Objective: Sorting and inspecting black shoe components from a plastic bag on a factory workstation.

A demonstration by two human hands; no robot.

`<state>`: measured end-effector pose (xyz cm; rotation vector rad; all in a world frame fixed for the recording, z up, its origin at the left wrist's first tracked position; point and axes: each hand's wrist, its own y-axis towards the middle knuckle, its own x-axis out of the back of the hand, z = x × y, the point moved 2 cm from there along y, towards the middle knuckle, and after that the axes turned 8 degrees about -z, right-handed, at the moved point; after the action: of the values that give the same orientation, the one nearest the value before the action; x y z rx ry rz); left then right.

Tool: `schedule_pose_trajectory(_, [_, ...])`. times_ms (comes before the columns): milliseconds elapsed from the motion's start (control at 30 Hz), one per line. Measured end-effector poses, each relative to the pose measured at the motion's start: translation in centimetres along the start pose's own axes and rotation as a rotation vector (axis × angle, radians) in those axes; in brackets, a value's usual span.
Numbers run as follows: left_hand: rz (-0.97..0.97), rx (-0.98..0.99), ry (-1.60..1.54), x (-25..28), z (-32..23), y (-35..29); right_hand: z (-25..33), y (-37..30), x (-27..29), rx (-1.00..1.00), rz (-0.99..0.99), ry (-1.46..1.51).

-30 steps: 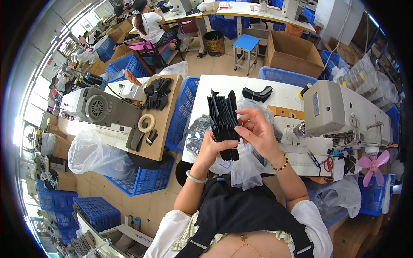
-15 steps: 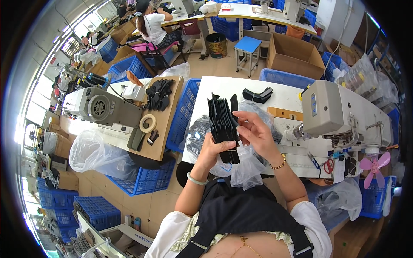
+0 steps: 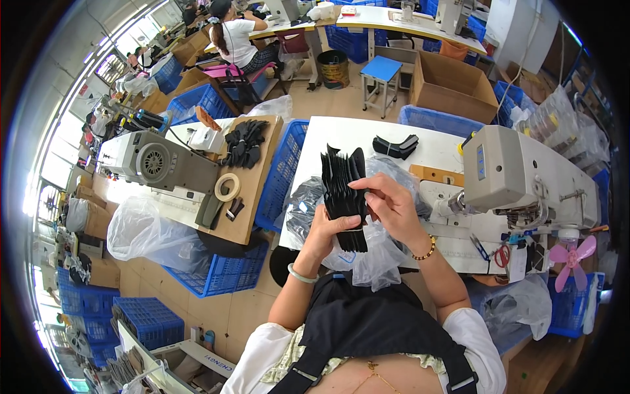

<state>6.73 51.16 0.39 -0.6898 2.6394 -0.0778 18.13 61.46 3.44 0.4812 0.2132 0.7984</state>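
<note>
A thick stack of thin black flat pieces (image 3: 341, 184) stands fanned at its upper end; their material is not clear. My left hand (image 3: 323, 231) is closed around the lower part, its thumb lying across the front. Bent fingers of my right hand (image 3: 394, 210) pinch at the stack's right edge, on the outermost black piece. Clear plastic bags (image 3: 377, 262) lie under and behind my hands on the white table (image 3: 312, 144). Farther back on that table rests a smaller bundle of black curved pieces (image 3: 395, 146).
To the right stands a sewing machine (image 3: 505, 171), with scissors (image 3: 502, 256) and a pink fan (image 3: 572, 261) near it. Another sewing machine (image 3: 154, 161) is at left, beside a board (image 3: 259, 190) with black pieces and a tape roll (image 3: 227, 187). A person (image 3: 236, 36) sits farther off.
The outermost black piece, which stood apart at the right, now leans closer to the stack. My right fingertips have shifted slightly left and down along its edge. My left hand keeps its hold.
</note>
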Motion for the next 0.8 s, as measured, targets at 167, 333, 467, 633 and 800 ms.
schedule_pose_trajectory(167, [0.007,0.022,0.016,-0.03,0.01,0.08,-0.36,0.04,0.01,-0.077,-0.035,0.050])
schedule_pose_trajectory(333, [0.004,0.004,0.032,0.22,0.08,0.22,-0.34,0.40,0.27,0.098,0.018,-0.148])
schedule_pose_trajectory(467, [0.012,0.010,0.038,0.55,0.27,0.33,-0.21,0.34,0.16,0.028,0.007,-0.112])
schedule_pose_trajectory(633, [0.027,-0.039,-0.034,0.33,0.25,0.12,0.01,0.30,-0.24,-0.128,-0.013,-0.006])
schedule_pose_trajectory(800, [0.036,-0.053,0.051,0.50,0.21,0.08,-0.54,0.46,-0.61,-0.189,-0.047,-0.015])
